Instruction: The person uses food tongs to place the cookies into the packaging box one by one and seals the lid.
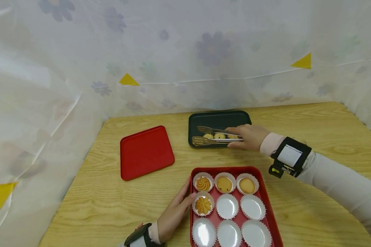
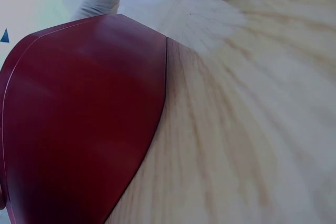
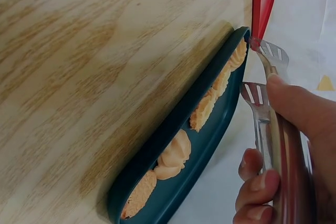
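My right hand [image 1: 248, 137] holds metal tongs [image 3: 281, 150] above the dark green tray [image 1: 216, 118], their two slotted ends apart with nothing gripped. Several cookies [image 3: 176, 153] lie along that tray's near side, partly hidden by the tongs in the head view. At the near red tray [image 1: 267, 195], my left hand [image 1: 173, 212] holds the left rim, its thumb over the edge. White paper cups stand in this tray in rows. Cookies fill the back row, including a swirl cookie [image 1: 203, 184], and a flower-shaped cookie [image 1: 203, 205] sits in the left cup behind the front row.
Another red tray [image 1: 146, 152] lies on the wooden table [image 1: 102, 202], left of the dark green one. A flower-patterned plastic sheet [image 1: 179, 51] hangs behind the table, with yellow triangles [image 1: 128, 80] on it.
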